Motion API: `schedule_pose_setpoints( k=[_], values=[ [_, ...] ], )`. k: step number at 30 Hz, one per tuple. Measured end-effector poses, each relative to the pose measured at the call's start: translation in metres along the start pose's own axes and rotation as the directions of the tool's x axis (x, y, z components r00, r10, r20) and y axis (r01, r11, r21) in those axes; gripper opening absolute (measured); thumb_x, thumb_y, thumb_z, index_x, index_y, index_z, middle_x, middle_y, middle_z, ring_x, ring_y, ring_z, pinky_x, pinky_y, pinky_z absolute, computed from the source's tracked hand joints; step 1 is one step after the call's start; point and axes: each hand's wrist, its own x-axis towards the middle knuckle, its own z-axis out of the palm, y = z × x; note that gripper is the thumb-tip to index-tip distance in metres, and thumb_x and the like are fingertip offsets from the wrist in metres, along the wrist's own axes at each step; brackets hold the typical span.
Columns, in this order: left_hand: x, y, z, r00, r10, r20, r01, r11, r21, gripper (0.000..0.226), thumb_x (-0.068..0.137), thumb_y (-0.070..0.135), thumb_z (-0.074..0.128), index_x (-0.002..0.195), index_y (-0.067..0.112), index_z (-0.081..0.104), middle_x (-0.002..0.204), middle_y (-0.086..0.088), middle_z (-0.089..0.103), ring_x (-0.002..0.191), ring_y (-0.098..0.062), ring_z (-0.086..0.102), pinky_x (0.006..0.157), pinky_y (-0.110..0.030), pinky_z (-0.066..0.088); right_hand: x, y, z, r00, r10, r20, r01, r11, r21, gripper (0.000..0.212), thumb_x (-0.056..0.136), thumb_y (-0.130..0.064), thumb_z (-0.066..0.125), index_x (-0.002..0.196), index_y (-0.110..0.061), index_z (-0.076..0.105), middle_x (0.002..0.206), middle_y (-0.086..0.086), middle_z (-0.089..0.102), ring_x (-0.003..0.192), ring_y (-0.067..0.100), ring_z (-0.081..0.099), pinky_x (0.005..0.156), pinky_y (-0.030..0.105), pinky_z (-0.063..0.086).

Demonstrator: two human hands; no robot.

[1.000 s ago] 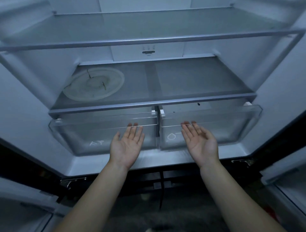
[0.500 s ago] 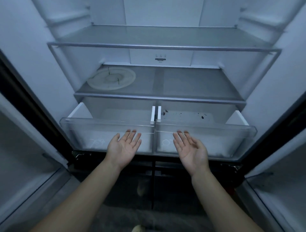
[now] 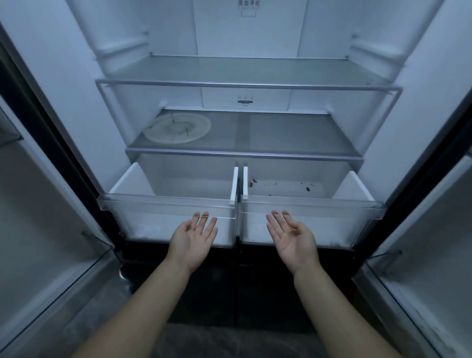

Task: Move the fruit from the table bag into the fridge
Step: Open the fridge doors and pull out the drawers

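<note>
Clear plastic lips cover the straight fingertips of the empty left hand and right hand, palms up, at the left drawer and right drawer, lower centre. The fridge looks ready. Fruit and bag are unseen, so fetching them seems next.

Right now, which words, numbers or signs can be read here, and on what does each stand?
Label, top of fridge back wall: four Chinese characters, perhaps ending "净化"; too blurred to be sure. Small line under it: unreadable.
Left drawer front: faint mark, unreadable.
Right drawer front: faint mark, unreadable.
Knob: tiny marks above, unreadable.
</note>
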Motion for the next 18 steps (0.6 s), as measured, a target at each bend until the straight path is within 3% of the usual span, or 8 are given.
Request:
schedule_pose_setpoints(
  k=[4, 10, 18],
  values=[
    [-0.004, 0.003, 0.004, 0.999, -0.034, 0.017, 0.034, 0.999, -0.023, 0.034, 0.098, 0.014, 0.03, 0.126, 0.012, 0.049, 0.123, -0.008, 0.057, 0.129, -0.032, 0.045, 0.099, -0.043, 0.038, -0.008, 0.013, -0.003, 0.998, -0.041, -0.039, 0.041, 0.999, 0.003, 0.029, 0.095, 0.0, 0.036, 0.119, -0.005, 0.049, 0.126, 0.02, 0.056, 0.106, 0.037, 0.062, 0.083, 0.042, 0.055],
    [-0.002, 0.003, 0.0, 0.999, -0.037, 0.036, 0.038, 0.999, -0.037, 0.034, 0.096, 0.01, 0.03, 0.122, 0.014, 0.052, 0.12, -0.006, 0.059, 0.126, -0.032, 0.047, 0.1, -0.042, 0.039, -0.01, 0.013, 0.0, 0.998, -0.051, -0.048, 0.051, 0.999, -0.009, 0.036, 0.09, 0.004, 0.034, 0.123, -0.005, 0.047, 0.125, 0.02, 0.056, 0.102, 0.035, 0.064, 0.086, 0.041, 0.053],
    [-0.003, 0.007, -0.003, 0.996, -0.063, 0.069, 0.064, 0.998, -0.009, 0.038, 0.096, 0.013, 0.031, 0.13, 0.015, 0.048, 0.124, -0.006, 0.058, 0.126, -0.032, 0.048, 0.099, -0.042, 0.038, -0.013, 0.019, 0.004, 0.995, -0.088, -0.051, 0.086, 0.996, -0.03, 0.043, 0.091, 0.003, 0.034, 0.132, -0.006, 0.043, 0.128, 0.02, 0.054, 0.099, 0.034, 0.066, 0.085, 0.041, 0.054]
  ],
)
